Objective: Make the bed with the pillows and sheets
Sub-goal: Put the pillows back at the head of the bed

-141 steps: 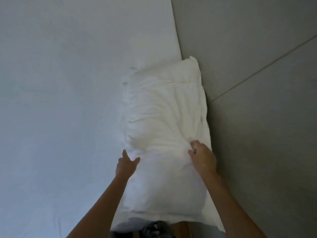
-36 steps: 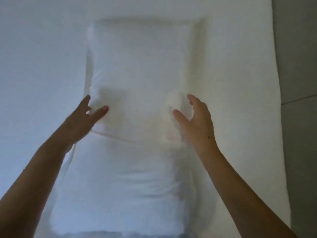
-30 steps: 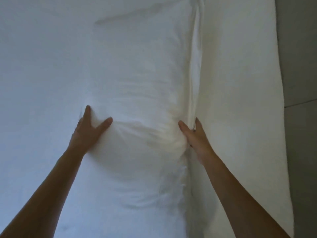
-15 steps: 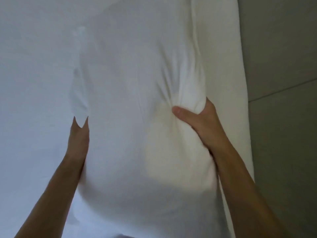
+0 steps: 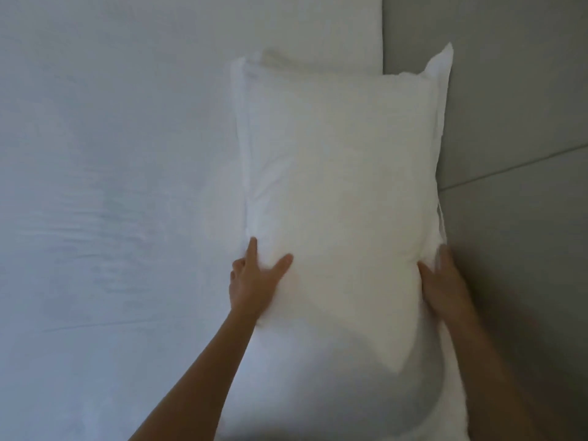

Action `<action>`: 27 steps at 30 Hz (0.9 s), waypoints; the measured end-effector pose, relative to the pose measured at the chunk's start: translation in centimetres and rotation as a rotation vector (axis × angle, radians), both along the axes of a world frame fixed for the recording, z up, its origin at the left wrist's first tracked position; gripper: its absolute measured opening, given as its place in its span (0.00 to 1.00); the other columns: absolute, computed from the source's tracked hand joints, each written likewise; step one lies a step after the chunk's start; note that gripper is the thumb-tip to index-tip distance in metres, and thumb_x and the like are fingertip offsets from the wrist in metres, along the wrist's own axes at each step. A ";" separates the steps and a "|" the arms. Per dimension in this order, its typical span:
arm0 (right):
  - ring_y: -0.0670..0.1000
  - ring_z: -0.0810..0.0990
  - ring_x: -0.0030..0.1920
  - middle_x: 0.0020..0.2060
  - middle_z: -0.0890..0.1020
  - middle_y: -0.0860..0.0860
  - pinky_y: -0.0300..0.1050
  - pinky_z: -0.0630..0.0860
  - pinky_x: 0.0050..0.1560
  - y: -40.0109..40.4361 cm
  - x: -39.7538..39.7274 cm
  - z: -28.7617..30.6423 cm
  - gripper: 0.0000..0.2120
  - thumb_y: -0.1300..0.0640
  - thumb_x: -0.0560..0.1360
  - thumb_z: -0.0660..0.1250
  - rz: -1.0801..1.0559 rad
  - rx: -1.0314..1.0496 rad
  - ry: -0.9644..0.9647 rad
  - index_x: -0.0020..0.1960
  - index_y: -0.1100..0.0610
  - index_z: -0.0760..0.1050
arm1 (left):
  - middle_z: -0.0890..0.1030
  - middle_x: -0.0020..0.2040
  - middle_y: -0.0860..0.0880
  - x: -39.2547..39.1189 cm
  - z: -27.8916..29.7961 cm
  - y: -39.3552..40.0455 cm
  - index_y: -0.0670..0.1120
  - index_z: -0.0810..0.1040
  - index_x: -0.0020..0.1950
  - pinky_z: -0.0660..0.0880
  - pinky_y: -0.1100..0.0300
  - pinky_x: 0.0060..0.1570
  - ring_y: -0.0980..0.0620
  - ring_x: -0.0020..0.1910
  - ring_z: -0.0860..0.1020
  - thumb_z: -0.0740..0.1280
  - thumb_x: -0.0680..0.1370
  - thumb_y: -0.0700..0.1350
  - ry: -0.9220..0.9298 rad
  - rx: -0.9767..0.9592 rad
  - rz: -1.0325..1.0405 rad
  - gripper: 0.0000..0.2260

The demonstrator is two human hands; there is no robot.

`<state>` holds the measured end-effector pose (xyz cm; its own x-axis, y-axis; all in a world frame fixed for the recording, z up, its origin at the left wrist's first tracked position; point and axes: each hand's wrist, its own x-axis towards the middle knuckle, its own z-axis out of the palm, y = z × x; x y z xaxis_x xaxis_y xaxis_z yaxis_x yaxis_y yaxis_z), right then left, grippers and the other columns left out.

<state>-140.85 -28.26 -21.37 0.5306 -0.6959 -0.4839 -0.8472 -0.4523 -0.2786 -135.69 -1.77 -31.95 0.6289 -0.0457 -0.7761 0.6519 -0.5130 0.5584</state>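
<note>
A white pillow (image 5: 337,192) is held between both hands at the right side of the bed, its right edge against the grey padded wall (image 5: 515,122). The left hand (image 5: 254,281) grips the pillow's left side — thumb spread across the front, fingers curled round the edge. The right hand (image 5: 445,281) clasps the right side, fingers tucked behind. A second pillow (image 5: 318,36) lies beyond, and the white sheet (image 5: 111,186) spreads away to the left.
</note>
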 end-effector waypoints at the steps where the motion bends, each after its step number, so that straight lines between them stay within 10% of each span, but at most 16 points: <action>1: 0.57 0.61 0.74 0.76 0.61 0.54 0.49 0.58 0.72 -0.1 -0.9 -0.9 0.30 0.50 0.81 0.60 -0.029 -0.025 -0.021 0.79 0.53 0.52 | 0.65 0.72 0.43 -0.4 -0.1 0.3 0.56 0.52 0.79 0.61 0.46 0.70 0.41 0.71 0.66 0.66 0.70 0.70 -0.010 -0.007 0.034 0.43; 5: 0.55 0.70 0.68 0.70 0.70 0.53 0.50 0.67 0.66 0.7 -0.4 -1.4 0.33 0.44 0.75 0.66 -0.284 0.027 -0.267 0.75 0.55 0.61 | 0.66 0.75 0.48 -0.4 -0.4 1.4 0.52 0.52 0.79 0.63 0.50 0.69 0.46 0.71 0.67 0.64 0.63 0.73 0.037 -0.163 0.220 0.50; 8: 0.53 0.78 0.55 0.59 0.78 0.51 0.45 0.74 0.53 1.0 2.0 -0.5 0.31 0.47 0.70 0.74 -0.390 0.273 -0.339 0.68 0.59 0.70 | 0.72 0.68 0.53 1.6 0.0 0.5 0.52 0.58 0.77 0.63 0.61 0.59 0.50 0.67 0.70 0.65 0.78 0.60 0.061 -0.326 0.310 0.32; 14: 0.45 0.84 0.44 0.43 0.85 0.44 0.37 0.79 0.40 1.3 4.4 4.5 0.12 0.64 0.70 0.73 -0.175 0.340 -0.641 0.52 0.54 0.79 | 0.75 0.56 0.49 4.5 2.3 -2.2 0.42 0.73 0.68 0.63 0.71 0.47 0.54 0.59 0.72 0.62 0.81 0.44 -0.228 -0.219 0.369 0.15; 19: 0.40 0.83 0.42 0.39 0.84 0.37 0.34 0.78 0.41 1.5 5.5 8.5 0.12 0.65 0.70 0.72 -0.057 0.234 -0.784 0.48 0.51 0.79 | 0.74 0.50 0.55 6.9 4.6 -2.9 0.54 0.70 0.60 0.67 0.71 0.42 0.55 0.52 0.73 0.59 0.82 0.49 -0.299 -0.258 0.382 0.07; 27: 0.40 0.79 0.53 0.58 0.80 0.49 0.39 0.76 0.56 -1.1 7.4 6.1 0.29 0.62 0.67 0.73 0.050 -0.195 -0.632 0.67 0.54 0.73 | 0.73 0.68 0.52 7.3 -0.1 -6.2 0.52 0.65 0.74 0.66 0.53 0.66 0.50 0.65 0.72 0.64 0.69 0.72 -0.103 -0.214 0.243 0.39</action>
<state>-133.41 -29.40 -15.28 0.7051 -0.7063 0.0636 -0.5242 -0.5795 -0.6240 -128.35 -7.97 -32.05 0.7162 -0.0393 -0.6968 0.6752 -0.2135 0.7060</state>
